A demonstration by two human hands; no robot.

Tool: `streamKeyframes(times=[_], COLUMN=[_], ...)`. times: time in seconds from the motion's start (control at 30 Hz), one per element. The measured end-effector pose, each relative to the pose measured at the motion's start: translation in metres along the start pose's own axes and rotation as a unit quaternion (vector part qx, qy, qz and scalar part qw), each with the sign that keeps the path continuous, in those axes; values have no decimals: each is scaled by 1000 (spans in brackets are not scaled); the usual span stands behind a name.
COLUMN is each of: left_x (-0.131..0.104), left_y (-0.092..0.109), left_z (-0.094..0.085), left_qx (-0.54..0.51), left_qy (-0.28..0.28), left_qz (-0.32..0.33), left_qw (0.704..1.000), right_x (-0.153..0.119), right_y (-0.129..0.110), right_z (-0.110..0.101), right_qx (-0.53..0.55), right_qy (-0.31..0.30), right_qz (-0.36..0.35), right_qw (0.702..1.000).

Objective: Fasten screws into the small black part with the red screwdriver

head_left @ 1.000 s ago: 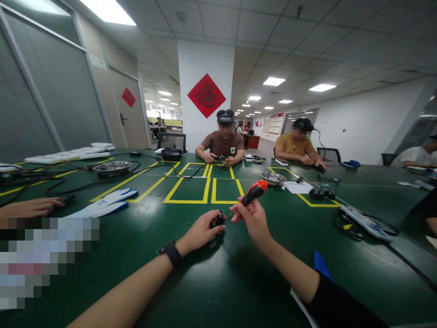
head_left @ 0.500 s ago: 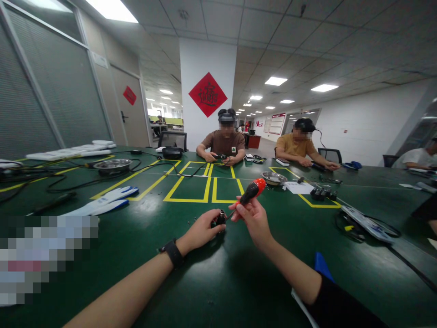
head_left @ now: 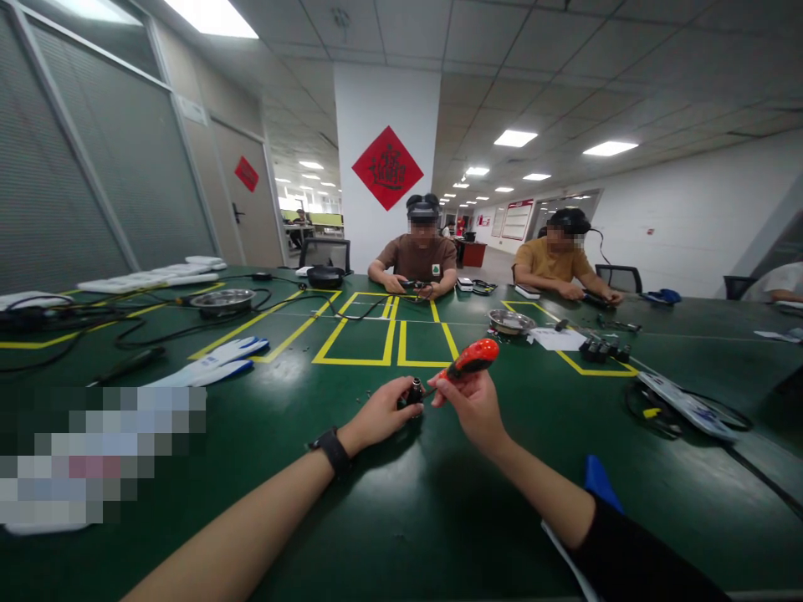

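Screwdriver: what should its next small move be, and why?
Probably a gentle push by the right hand to feel whether the screwdriver is seated: it points at the black part in the left hand, but tip contact is too small to tell.

Red diamond sign [head_left: 387,168] on pillar [head_left: 387,96], characters [head_left: 389,170] seemingly illegible

Left fingers [head_left: 397,389] curled, right fingers [head_left: 447,389] pinched (both bare), forearms [head_left: 260,510] converging from either side

Green table [head_left: 401,527] with yellow tape outlines [head_left: 352,362], white-and-blue glove [head_left: 219,358], metal bowls [head_left: 222,312], white paper [head_left: 555,341].
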State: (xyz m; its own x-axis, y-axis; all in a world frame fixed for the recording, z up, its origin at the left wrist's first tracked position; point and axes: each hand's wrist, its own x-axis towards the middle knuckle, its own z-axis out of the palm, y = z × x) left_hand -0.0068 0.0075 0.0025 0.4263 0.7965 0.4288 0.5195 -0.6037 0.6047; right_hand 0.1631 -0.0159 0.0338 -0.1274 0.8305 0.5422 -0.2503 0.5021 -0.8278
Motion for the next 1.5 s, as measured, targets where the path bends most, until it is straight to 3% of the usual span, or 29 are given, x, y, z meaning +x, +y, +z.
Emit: streamKeyframes(times=[0.4, 1.03, 1.37, 1.5], left_x=[0, 1, 0, 0], left_y=[-5, 0, 2, 0], left_z=[3, 1, 0, 0], left_qx=[17, -29, -36, -22], left_qy=[-1, -16, -12, -5], left_qz=[11, -19, -26, -11], left_qw=[1000, 999, 999, 1000], right_x=[-5, -7, -1, 0], right_y=[2, -1, -4, -6], right_z=[-4, -3, 2, 1], right_qx=[-26, -24, 37, 51], right_qy=[-53, -39, 2, -20], right_qz=[-19, -25, 3, 17], right_qw=[998, 999, 999, 998])
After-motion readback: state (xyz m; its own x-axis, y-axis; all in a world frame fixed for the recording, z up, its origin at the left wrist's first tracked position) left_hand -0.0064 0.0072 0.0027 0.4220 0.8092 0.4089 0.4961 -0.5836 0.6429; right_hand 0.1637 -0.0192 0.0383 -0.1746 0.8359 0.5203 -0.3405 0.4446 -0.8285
